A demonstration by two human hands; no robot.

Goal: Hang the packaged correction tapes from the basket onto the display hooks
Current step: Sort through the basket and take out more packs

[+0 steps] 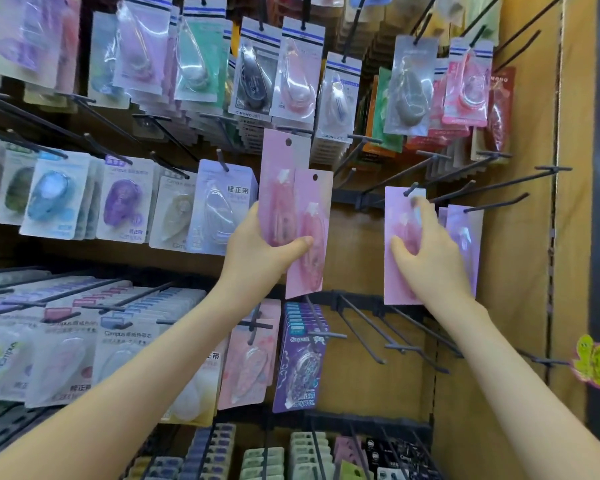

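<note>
The left hand [264, 244] grasps two pink packs [309, 216] fanned upright, with its thumb across the front one. They are held in front of the rack, between the full hooks and the sparse ones. The right hand [430, 251] grasps a third pink pack [399, 282], forefinger raised to its top edge at a hook [410, 190] tip. Whether the hook is through the hole, I cannot tell. A lilac pack [466, 233] hangs just beside it.
</note>
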